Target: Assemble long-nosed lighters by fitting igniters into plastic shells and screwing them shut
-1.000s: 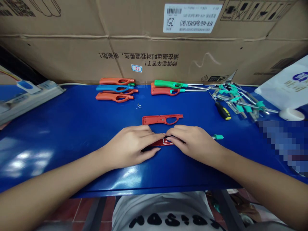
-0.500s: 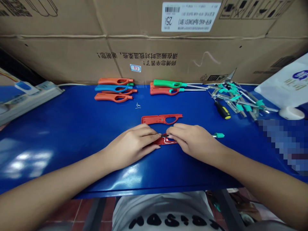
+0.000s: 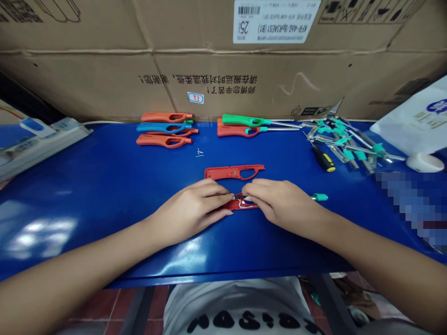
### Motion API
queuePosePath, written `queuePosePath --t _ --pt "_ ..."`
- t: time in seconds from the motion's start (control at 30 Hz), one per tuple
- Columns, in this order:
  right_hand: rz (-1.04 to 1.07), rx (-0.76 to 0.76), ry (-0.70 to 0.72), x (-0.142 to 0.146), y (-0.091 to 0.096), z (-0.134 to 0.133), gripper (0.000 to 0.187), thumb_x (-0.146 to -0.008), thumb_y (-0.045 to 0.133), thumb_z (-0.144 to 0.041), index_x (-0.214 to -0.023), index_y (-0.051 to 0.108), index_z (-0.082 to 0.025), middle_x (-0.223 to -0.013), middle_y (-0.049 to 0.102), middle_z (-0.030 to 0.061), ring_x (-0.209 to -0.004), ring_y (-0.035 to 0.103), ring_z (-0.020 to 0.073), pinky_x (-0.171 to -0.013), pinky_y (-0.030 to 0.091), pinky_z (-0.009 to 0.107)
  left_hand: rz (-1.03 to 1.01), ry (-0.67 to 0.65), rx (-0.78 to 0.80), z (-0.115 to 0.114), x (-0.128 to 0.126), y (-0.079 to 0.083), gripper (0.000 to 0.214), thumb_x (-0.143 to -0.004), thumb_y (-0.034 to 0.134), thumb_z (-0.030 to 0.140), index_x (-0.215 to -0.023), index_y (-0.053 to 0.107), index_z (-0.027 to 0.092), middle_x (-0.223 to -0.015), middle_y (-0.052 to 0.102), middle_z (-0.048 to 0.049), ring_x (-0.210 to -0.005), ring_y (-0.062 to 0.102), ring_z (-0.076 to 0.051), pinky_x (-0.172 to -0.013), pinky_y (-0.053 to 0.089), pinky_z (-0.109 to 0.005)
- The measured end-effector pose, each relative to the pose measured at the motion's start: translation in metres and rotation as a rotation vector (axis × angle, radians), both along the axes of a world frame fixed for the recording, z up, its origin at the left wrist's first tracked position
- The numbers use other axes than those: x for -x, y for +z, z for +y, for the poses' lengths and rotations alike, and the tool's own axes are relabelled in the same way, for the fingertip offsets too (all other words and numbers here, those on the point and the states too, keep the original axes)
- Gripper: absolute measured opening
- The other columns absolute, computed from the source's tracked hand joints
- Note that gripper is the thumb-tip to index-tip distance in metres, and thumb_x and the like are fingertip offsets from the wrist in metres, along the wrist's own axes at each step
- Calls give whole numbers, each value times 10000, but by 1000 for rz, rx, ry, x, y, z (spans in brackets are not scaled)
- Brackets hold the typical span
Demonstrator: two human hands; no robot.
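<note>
My left hand (image 3: 193, 207) and my right hand (image 3: 281, 202) rest on the blue table (image 3: 104, 195), fingertips meeting over a red lighter half-shell (image 3: 240, 204). Both pinch it, and most of it is hidden under my fingers. A green-tipped metal nozzle (image 3: 319, 197) sticks out to the right of my right hand. A second red half-shell (image 3: 233, 172) lies loose just behind my hands.
Three orange and blue lighter shells (image 3: 165, 128) lie at the back left; a green and a red lighter (image 3: 251, 125) at back centre. A pile of nozzle parts (image 3: 349, 139), a screwdriver (image 3: 324, 159), a white bag (image 3: 415, 121) and cardboard boxes (image 3: 209, 70) stand behind.
My fingers have shifted slightly on the red half-shell, uncovering a bit more of its middle. The hands stay in the same place.
</note>
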State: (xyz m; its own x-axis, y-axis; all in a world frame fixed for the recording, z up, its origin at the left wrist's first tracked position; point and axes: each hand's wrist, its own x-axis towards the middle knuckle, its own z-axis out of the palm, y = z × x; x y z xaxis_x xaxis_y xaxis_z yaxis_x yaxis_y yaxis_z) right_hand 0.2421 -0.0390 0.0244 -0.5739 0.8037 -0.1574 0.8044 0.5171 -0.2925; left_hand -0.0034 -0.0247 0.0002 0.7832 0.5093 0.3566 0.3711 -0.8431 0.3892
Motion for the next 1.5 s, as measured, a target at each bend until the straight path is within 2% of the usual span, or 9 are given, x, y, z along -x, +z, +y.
queuePosePath --t 0.2,0.43,0.73,0.93,1.17,1.27,1.33,1.4,1.5 --pt "-9 22 -10 1 2 1 222 -1031 445 -182 -1053 665 -190 -1042 695 76 -975 677 231 -757 458 312 64 0 -56 -3 -2 4 249 -1013 595 275 -1187 706 137 -1087 722 -92 -1013 670 -214 -906 582 -354" --pt "81 -5 -24 0 -6 2 172 -1025 476 -195 -1024 647 -185 -1085 727 75 -1016 690 229 -863 489 331 291 -11 -396 -11 -6 5 255 -1038 514 207 -1122 708 65 -1101 716 -122 -999 674 -266 -850 624 -411" --pt "59 -31 -27 -2 -6 -1 195 -1033 467 -226 -1061 657 -191 -1095 739 67 -1005 713 246 -826 503 349 119 15 -122 -7 -5 6 278 -1038 532 248 -1219 683 101 -1063 702 -102 -949 649 -217 -850 595 -360" --pt "51 -63 -28 -3 -8 -1 206 -1036 460 -233 -1061 662 -203 -1093 744 55 -1000 721 246 -780 491 346 99 16 -41 -9 -6 4 276 -1047 518 258 -1214 691 122 -1083 683 -111 -984 634 -211 -875 576 -360" --pt "249 -98 -27 -6 -8 -1 140 -980 611 -341 -1032 668 -223 -897 696 8 -818 662 170 -662 429 278 82 12 -3 -7 -3 5 260 -1035 547 264 -1201 696 130 -1063 671 -101 -974 625 -210 -861 566 -355" --pt "370 -208 -46 -14 1 6 210 -958 643 -395 -1062 669 -215 -863 654 8 -761 609 148 -679 424 268 55 -4 24 -3 0 3 262 -1025 569 255 -1230 685 141 -1094 674 -100 -997 623 -208 -896 554 -359" --pt "386 -331 -92 -25 8 14 200 -988 586 -380 -933 668 -206 -826 643 16 -709 573 144 -659 403 273 45 -8 44 -1 1 2 292 -1019 580 245 -1280 661 141 -1134 673 -107 -1030 622 -213 -928 545 -366" --pt "319 -477 -200 -43 15 27 320 -982 561 -359 -703 577 -204 -731 610 21 -639 531 149 -614 364 289 37 -1 61 1 2 1 333 -1014 588 239 -1329 629 141 -1165 671 -114 -1061 620 -218 -948 539 -371" --pt "200 -571 -425 -78 20 49 290 -906 613 -348 -660 539 -213 -720 627 36 -649 562 179 -641 396 307 33 13 73 2 2 1 384 -1012 590 248 -1382 589 148 -1173 672 -115 -1078 618 -223 -956 534 -376"
